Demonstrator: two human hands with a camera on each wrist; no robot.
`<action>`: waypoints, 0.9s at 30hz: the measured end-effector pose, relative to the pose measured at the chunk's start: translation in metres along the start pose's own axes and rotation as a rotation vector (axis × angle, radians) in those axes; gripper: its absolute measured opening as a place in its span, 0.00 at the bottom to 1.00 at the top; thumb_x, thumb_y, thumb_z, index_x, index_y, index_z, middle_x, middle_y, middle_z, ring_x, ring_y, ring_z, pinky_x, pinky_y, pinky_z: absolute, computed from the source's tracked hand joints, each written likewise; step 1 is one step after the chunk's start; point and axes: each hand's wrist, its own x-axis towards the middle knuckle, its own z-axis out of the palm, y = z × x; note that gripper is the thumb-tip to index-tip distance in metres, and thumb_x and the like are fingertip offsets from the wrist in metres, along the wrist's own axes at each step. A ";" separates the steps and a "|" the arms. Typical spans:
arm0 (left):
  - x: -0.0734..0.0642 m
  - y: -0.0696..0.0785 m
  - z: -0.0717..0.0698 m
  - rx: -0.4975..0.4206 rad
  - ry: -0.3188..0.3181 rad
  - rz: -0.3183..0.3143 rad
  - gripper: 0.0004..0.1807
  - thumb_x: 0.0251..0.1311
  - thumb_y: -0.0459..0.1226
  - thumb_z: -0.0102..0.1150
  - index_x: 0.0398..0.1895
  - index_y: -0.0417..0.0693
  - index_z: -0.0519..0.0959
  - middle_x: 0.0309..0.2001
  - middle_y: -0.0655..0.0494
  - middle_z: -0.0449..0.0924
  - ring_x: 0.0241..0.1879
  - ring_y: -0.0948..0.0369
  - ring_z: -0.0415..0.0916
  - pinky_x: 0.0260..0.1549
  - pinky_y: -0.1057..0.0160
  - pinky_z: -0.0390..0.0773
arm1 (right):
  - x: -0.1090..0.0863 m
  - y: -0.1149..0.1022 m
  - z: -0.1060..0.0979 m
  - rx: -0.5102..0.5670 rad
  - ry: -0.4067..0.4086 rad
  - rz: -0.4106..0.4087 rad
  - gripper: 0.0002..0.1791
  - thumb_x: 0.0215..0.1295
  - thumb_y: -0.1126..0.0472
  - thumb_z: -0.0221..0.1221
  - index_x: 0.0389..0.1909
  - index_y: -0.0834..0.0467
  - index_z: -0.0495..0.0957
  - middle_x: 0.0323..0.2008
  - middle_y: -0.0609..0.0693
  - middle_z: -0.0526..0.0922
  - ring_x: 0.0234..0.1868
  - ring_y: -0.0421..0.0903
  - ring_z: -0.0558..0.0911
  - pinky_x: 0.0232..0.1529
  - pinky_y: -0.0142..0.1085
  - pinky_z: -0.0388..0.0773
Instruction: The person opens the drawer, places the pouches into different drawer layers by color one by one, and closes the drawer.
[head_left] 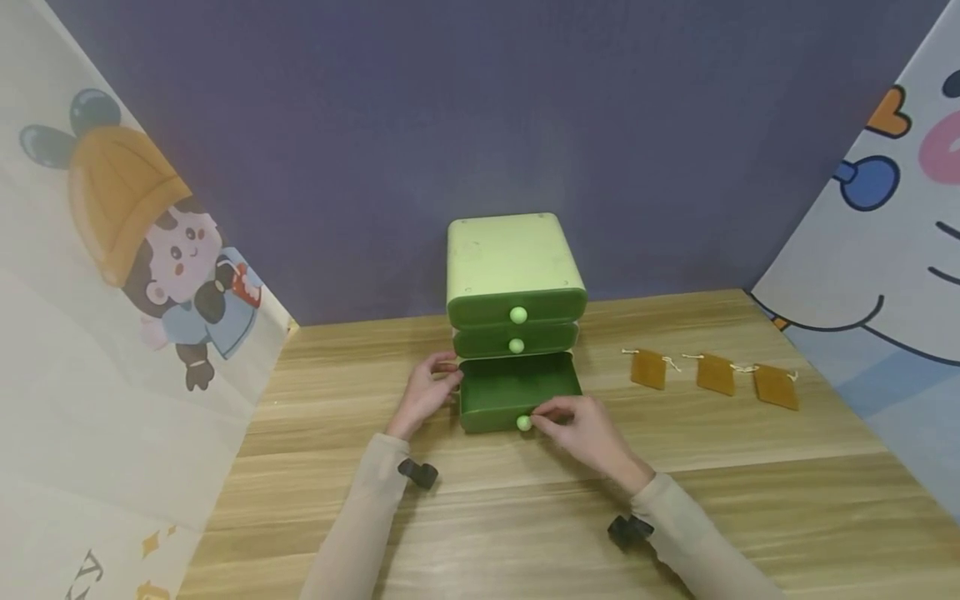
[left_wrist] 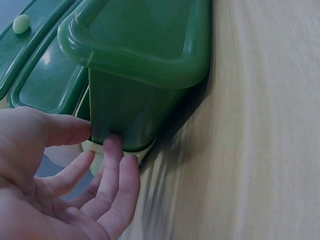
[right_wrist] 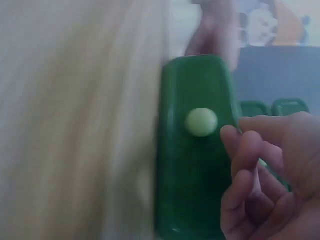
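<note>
A small cabinet (head_left: 513, 254) has a pale green body and three dark green drawers. Its bottom drawer (head_left: 487, 420) is pulled out, and no contents show inside. My right hand (head_left: 588, 427) is at the drawer's front, fingertips bent close beside the round pale knob (right_wrist: 201, 122) and near the top edge. On the other side, my left hand (head_left: 426, 393) is at the drawer's side, with thumb and fingertips at the cabinet's front edge (left_wrist: 89, 146). The upper drawer (head_left: 480, 310) and middle drawer (head_left: 480, 342) are closed.
Three small brown drawstring pouches, a left pouch (head_left: 648, 369), a middle pouch (head_left: 716, 374) and a right pouch (head_left: 776, 387), lie right of the cabinet on the wooden table (head_left: 525, 533). A dark panel (head_left: 360, 167) stands behind, with cartoon-printed panels at both sides.
</note>
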 end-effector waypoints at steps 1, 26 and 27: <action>0.000 0.000 0.000 -0.001 -0.001 0.001 0.27 0.73 0.32 0.61 0.73 0.41 0.73 0.64 0.35 0.79 0.50 0.48 0.86 0.42 0.58 0.89 | 0.001 -0.001 -0.003 0.038 -0.009 0.019 0.04 0.69 0.59 0.72 0.41 0.53 0.91 0.35 0.49 0.93 0.23 0.47 0.85 0.23 0.31 0.79; -0.001 -0.001 -0.003 0.006 -0.031 -0.004 0.25 0.75 0.33 0.59 0.73 0.39 0.72 0.63 0.34 0.79 0.49 0.49 0.85 0.44 0.56 0.90 | 0.017 0.052 -0.084 -0.157 0.266 0.081 0.10 0.72 0.61 0.67 0.48 0.62 0.90 0.41 0.59 0.93 0.43 0.58 0.91 0.38 0.26 0.80; -0.001 -0.001 -0.003 0.006 -0.031 -0.004 0.25 0.75 0.33 0.59 0.73 0.39 0.72 0.63 0.33 0.78 0.49 0.48 0.85 0.44 0.56 0.90 | 0.017 0.056 -0.086 -0.167 0.266 0.091 0.11 0.72 0.61 0.67 0.48 0.62 0.90 0.42 0.59 0.93 0.44 0.59 0.91 0.38 0.26 0.80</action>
